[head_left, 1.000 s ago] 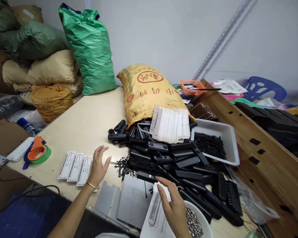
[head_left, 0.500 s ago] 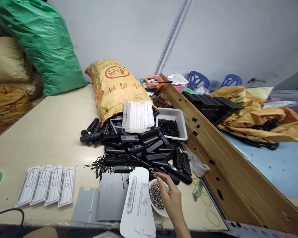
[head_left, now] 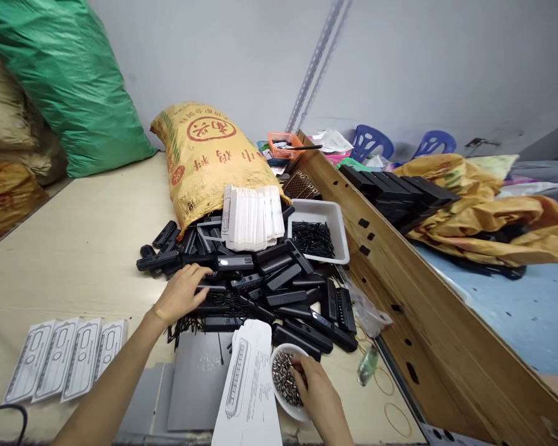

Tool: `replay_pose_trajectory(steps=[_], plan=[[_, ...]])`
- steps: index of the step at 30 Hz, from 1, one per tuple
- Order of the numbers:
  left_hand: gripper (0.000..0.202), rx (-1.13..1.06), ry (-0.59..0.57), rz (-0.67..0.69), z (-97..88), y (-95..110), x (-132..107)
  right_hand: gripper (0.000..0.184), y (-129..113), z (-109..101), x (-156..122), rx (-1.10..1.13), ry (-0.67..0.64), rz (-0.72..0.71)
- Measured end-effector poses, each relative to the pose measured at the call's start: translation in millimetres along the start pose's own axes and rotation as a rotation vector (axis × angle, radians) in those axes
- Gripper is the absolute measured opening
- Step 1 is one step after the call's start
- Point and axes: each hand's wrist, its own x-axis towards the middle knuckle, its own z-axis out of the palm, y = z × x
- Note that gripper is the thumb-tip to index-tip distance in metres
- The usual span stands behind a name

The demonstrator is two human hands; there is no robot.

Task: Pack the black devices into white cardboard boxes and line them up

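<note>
My left hand (head_left: 183, 292) reaches over a heap of black oblong plastic pieces (head_left: 283, 279), thumb and fingers apart at the heap's left side. Thin black sticks (head_left: 227, 299) lie in a tangle just below its fingertips. My right hand (head_left: 316, 387) dips its fingertips into a white bowl (head_left: 297, 414) of small shiny metal parts (head_left: 283, 375). Its fingers are bent together, and whatever they pinch is hidden. Beside the bowl lies a stack of printed white cards (head_left: 248, 384), partly over a grey plate (head_left: 195, 378).
A yellow woven sack (head_left: 214, 161) slumps behind the heap, with more upright cards (head_left: 253, 217) before it. A grey tray (head_left: 341, 238) holds black sticks. Several printed cards (head_left: 67, 356) lie left. A wooden board (head_left: 381, 272) edges the table's right side.
My left hand has come into view from the lower left and reached the black heap. My right hand has lowered into the bowl of metal parts. The view has shifted slightly.
</note>
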Motion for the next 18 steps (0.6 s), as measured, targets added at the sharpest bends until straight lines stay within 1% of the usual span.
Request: replay_pose_trajectory(steps=[2,3,5,7,9,12,14,16,17,18], plan=[[0.025,-0.033,-0.048,-0.054,11.8,-7,17,0.018,3,8,-1,-0.074,0.036,-0.023],[0.025,-0.056,-0.051,-0.087,17.7,-9,24,0.019,4,11,0,-0.089,0.038,-0.032],[0.026,-0.109,-0.022,-0.141,26.2,-12,34,0.020,5,15,2,-0.086,0.031,-0.040],[0.030,-0.192,0.013,-0.183,28.3,-12,38,0.021,7,17,5,-0.066,0.036,-0.019],[0.032,-0.305,0.064,-0.213,24.7,-10,36,0.022,12,17,9,-0.046,0.036,0.015],[0.030,-0.518,0.189,-0.278,17.8,-1,19,0.022,15,11,12,-0.012,0.018,0.080],[0.032,-0.690,0.264,-0.359,18.1,7,0,0.019,6,4,12,0.056,0.043,0.146],[0.036,-0.876,0.268,-0.463,22.7,14,-22,0.020,-16,-1,13,0.229,0.094,0.203],[0.037,-0.965,0.242,-0.516,25.9,17,-33,0.022,-32,-2,14,0.360,0.117,0.219],[0.036,-1.043,0.208,-0.564,29.1,19,-43,0.025,-49,-1,16,0.527,0.100,0.209]])
